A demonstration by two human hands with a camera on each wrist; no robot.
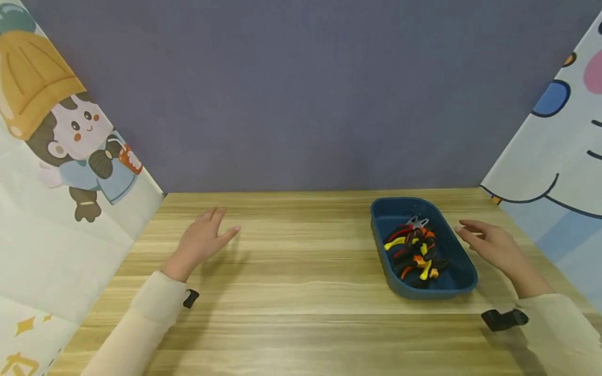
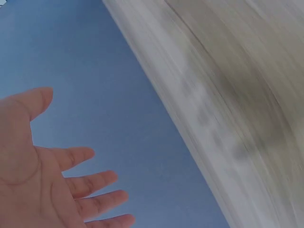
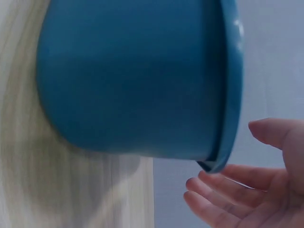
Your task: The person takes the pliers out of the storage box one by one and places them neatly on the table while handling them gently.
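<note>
A blue plastic basin (image 1: pixel 390 279) stands on the right part of the table. Inside it lies a heap of pliers (image 1: pixel 418 250) with black, red, yellow and orange handles; grey metal jaws show at the heap's far end. My right hand (image 1: pixel 494 248) hovers just right of the basin, fingertips close by its rim, thumb and fingers spread and holding nothing. In the right wrist view the fingers (image 3: pixel 228 192) reach beside the basin's rim (image 3: pixel 232 95). Over the left part of the table my left hand (image 1: pixel 199 237) is held out with spread fingers, nothing in it.
The wood-grain table (image 1: pixel 291 282) runs back to a grey-blue panel (image 1: pixel 320 99). White sheets with cartoon prints border both sides: a child in a yellow hat (image 1: pixel 42 78) on the left, a large pale figure on the right. Each wrist wears a black camera mount (image 1: pixel 505 319).
</note>
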